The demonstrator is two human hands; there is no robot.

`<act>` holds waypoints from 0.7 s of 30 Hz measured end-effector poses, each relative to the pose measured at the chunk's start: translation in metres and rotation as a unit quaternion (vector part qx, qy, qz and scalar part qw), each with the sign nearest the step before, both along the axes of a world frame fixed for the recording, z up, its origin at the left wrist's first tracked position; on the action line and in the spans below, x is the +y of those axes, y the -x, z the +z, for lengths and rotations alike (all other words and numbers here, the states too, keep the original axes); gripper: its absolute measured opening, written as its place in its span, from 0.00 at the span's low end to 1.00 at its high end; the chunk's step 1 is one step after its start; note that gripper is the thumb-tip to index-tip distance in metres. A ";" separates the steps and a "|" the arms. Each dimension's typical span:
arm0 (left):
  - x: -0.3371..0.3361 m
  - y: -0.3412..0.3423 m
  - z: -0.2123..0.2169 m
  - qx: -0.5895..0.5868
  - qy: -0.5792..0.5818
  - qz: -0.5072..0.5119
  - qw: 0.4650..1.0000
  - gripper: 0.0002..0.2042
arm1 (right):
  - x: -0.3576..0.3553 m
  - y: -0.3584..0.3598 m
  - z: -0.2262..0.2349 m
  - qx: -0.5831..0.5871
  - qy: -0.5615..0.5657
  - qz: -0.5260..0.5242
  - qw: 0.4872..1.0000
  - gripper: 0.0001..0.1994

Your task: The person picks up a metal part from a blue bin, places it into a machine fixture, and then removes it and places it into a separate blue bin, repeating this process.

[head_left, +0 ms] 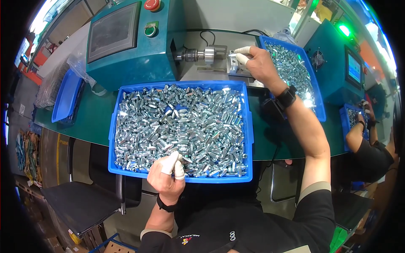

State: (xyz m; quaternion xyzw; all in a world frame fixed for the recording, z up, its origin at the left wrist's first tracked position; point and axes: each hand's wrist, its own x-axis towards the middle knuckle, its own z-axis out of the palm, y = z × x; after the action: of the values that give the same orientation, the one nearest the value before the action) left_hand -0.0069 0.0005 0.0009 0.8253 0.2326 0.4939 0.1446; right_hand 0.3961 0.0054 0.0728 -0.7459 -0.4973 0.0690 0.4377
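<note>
My left hand (165, 179), with white finger cots on thumb and fingers, is closed in a pinch at the near edge of a blue tray (249, 139). A small shiny metal fitting (185, 160) shows at its fingertips, over a heap of similar metal fittings (181, 122). My right hand (260, 65), also in finger cots, reaches forward with its fingers pinched together above a metal fixture block (236, 67). What lies between those fingertips is too small to make out. Left of them a round metal chuck (209, 55) sticks out of a teal machine (130, 67).
The machine carries a dark screen (114, 33), a red button (152, 4) and a green switch (150, 29). A second blue tray of fittings (291, 63) lies beyond my right forearm. At right, another person (363, 139) works by a second teal machine (333, 63). An empty-looking blue tray (67, 97) stands left.
</note>
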 end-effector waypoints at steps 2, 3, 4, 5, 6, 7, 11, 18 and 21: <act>-0.001 0.000 0.000 0.000 0.003 0.002 1.000 0.10 | 0.002 -0.003 -0.001 -0.006 -0.012 -0.003 1.000 0.12; -0.001 0.000 0.000 0.000 0.003 0.002 1.000 0.10 | 0.003 -0.004 -0.001 -0.006 -0.012 -0.004 1.000 0.12; -0.001 0.000 0.000 0.000 0.004 0.002 1.000 0.10 | 0.004 -0.006 -0.001 -0.001 -0.013 0.005 1.000 0.12; -0.001 0.000 -0.001 0.000 0.005 0.002 1.000 0.10 | 0.006 -0.008 -0.001 0.003 -0.013 0.013 1.000 0.12; -0.001 -0.001 -0.001 0.000 0.006 0.002 1.000 0.10 | 0.007 -0.009 -0.001 0.008 -0.014 0.022 1.000 0.12; -0.001 -0.001 -0.001 0.000 0.006 0.001 1.000 0.10 | 0.008 -0.010 -0.001 0.009 -0.014 0.021 1.000 0.12; -0.001 0.000 0.000 0.003 0.005 -0.005 1.000 0.10 | 0.008 -0.011 0.000 -0.029 -0.001 0.027 0.999 0.11; 0.000 0.000 -0.001 -0.003 0.002 0.000 1.000 0.10 | -0.007 0.005 -0.011 -0.307 -0.019 0.028 0.951 0.14; -0.001 0.001 0.000 0.000 0.002 0.001 1.000 0.10 | -0.011 0.020 -0.017 -0.084 -0.038 0.008 0.996 0.16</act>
State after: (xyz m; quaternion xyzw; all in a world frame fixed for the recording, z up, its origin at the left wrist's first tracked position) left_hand -0.0080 -0.0007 0.0004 0.8250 0.2342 0.4931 0.1460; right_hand 0.3766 -0.0053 0.0557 -0.7281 -0.5405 -0.0096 0.4215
